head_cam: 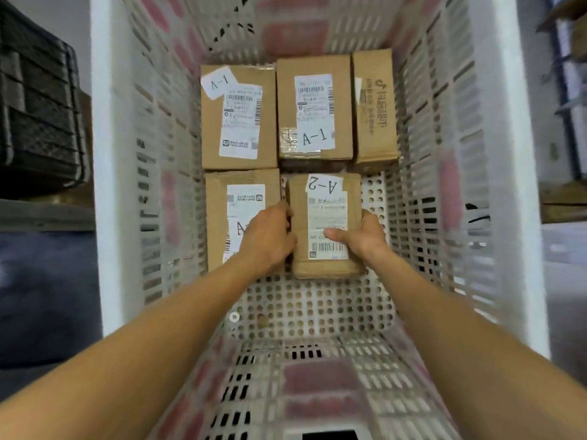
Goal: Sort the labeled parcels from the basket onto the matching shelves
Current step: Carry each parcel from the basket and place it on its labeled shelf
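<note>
Head view: both hands clasp one box. The left hand [268, 236] curls its fingers [287, 212] over the left edge of the A-2 parcel [327, 214], tucked into the gap beside a neighbouring parcel [219, 217] whose label that hand partly hides. The right hand [362, 236] lays its thumb [335, 232] across the top label; its other fingers are hidden down the right side. The A-2 parcel sits mid-floor in the basket [104, 185], just before the far row: two A-1 parcels [238, 119] and a side-on box [374, 106] in the far right corner. Whether it is off the floor I cannot tell. The step looks like picking. Next it likely needs a straight lift clear of the rim, then finding the A-2 shelf; the shelving [568, 100] beyond the right rim is too blurred to read.
</note>
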